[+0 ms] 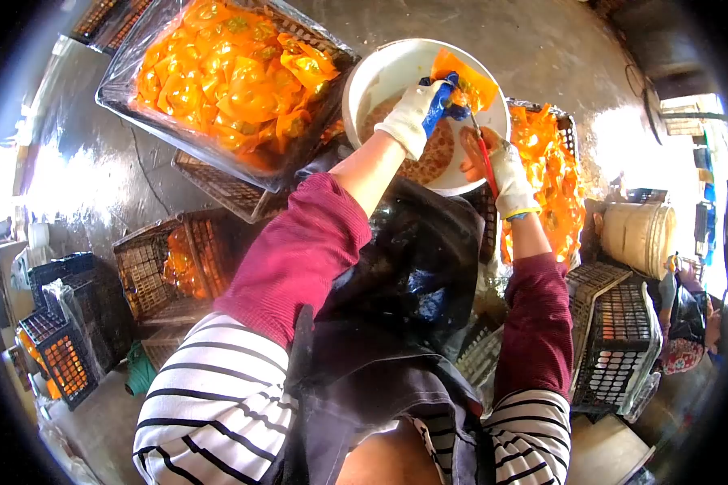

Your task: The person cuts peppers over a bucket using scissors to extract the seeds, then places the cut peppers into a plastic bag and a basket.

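Note:
My left hand, in a white glove with blue coated fingers, is closed on an opened orange pepper over a white bucket. My right hand, in a whitish glove with fingertips showing, grips red-handled scissors. Their thin metal blade points up toward the pepper, close to my left fingers; whether it touches is hard to tell. Pale brownish pulp with bits lies in the bottom of the bucket.
A plastic-lined crate heaped with orange pepper pieces stands left of the bucket. Another crate of orange pieces is at the right. Dark crates and a cream bucket stand farther right, near another person.

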Demonstrator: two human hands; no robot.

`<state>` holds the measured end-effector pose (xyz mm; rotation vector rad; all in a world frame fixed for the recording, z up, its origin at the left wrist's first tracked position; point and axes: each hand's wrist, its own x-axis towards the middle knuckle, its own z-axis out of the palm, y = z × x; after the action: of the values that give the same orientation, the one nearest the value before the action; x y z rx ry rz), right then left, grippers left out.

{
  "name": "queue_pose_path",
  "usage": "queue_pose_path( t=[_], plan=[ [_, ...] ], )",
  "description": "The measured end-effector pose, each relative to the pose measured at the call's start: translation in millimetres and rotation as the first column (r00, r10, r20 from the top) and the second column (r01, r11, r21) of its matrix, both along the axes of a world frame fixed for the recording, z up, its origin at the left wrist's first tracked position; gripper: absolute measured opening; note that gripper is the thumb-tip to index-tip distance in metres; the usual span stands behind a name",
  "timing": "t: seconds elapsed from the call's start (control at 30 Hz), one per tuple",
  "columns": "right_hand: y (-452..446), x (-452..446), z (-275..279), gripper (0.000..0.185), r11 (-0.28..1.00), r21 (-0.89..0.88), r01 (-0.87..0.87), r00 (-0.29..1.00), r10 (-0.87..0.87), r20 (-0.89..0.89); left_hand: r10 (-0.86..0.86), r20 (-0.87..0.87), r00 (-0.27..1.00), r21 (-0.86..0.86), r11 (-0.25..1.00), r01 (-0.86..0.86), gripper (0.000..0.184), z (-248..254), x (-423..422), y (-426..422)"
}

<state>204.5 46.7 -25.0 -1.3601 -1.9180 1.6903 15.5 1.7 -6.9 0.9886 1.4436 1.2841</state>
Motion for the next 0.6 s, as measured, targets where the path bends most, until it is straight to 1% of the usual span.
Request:
queue_pose_path(
  t=[0.03, 0.07, 0.17, 0.2, 0.23, 0.3, 0.33, 0.37, 0.4, 0.43, 0.5, 0.53, 0.57, 0.6],
  plan=[
    [1.0, 1.7, -1.9, 0.035, 0.999, 0.047, 0.001, 1.0, -0.003, 0.029, 0.014, 0.42, 0.907, -0.044, 0.999, 0.005, 0.032, -2.4, 3.3, 1.5],
    [-4.5, -2.3, 6.4, 0.036, 0.995, 0.094, 0.018, 0.997, -0.025, 0.073, 0.105, 0.75, 0.653, -0.125, 0.992, -0.015, 0.033, 0.6, 6.7, 1.6],
    [-7.0, -3.9, 7.1, 0.038, 0.982, 0.19, 0.015, 0.984, -0.048, 0.17, 0.03, 0.806, 0.591, -0.052, 0.998, 0.02, 0.031, -20.0, 5.0, 7.4],
    [-7.2, -4.4, 5.1, 0.039, 0.977, 0.214, 0.0, 0.98, -0.043, 0.196, 0.019, 0.803, 0.595, -0.039, 0.999, 0.021, 0.03, -24.2, 2.2, 8.7],
    [-8.8, -5.6, 4.4, 0.04, 0.977, 0.213, 0.005, 0.981, -0.046, 0.191, 0.026, 0.778, 0.627, -0.029, 1.0, -0.005, 0.029, -28.5, 1.5, 8.9],
    [-11.2, -9.3, 3.1, 0.041, 0.977, 0.211, 0.013, 0.983, -0.051, 0.176, 0.044, 0.723, 0.69, -0.006, 0.998, -0.058, 0.027, -21.0, -1.5, 7.4],
    [-10.1, -9.9, 2.4, 0.041, 0.967, 0.253, -0.027, 0.974, -0.031, 0.223, 0.038, 0.597, 0.801, -0.05, 0.999, -0.009, 0.032, -19.4, -6.0, 7.3],
    [-6.5, -9.4, 2.3, 0.041, 0.954, 0.292, -0.067, 0.962, -0.016, 0.272, 0.059, 0.374, 0.926, -0.136, 0.991, -0.008, 0.035, -12.4, -6.7, 7.1],
    [-3.6, -10.0, 4.3, 0.041, 0.939, 0.328, -0.107, 0.947, -0.004, 0.322, 0.054, 0.128, 0.99, -0.216, 0.976, -0.025, 0.038, -2.5, -6.9, 8.0],
    [-0.8, -10.9, 9.8, 0.041, 0.898, 0.402, -0.179, 0.91, -0.004, 0.414, 0.023, -0.124, 0.992, -0.288, 0.956, -0.058, 0.042, 1.6, -5.4, 8.3],
    [2.2, -13.9, 33.4, 0.042, 0.795, 0.509, -0.329, 0.809, -0.04, 0.586, 0.079, -0.211, 0.974, -0.164, 0.98, -0.115, 0.04, -7.5, -0.8, 7.3],
    [1.7, -12.6, 40.4, 0.042, 0.755, 0.537, -0.377, 0.794, -0.036, 0.607, 0.105, -0.248, 0.963, -0.096, 0.987, -0.133, 0.04, -12.5, 1.8, 6.9],
    [-1.8, -13.6, 47.6, 0.04, 0.728, 0.58, -0.365, 0.822, -0.04, 0.568, 0.129, -0.28, 0.951, -0.024, 0.99, -0.141, 0.039, -14.7, 5.7, 6.8],
    [-3.5, -11.4, 47.4, 0.039, 0.684, 0.609, -0.401, 0.81, -0.046, 0.585, 0.129, -0.273, 0.953, 0.001, 0.991, -0.133, 0.038, -10.6, 7.0, 3.9]
  ],
)
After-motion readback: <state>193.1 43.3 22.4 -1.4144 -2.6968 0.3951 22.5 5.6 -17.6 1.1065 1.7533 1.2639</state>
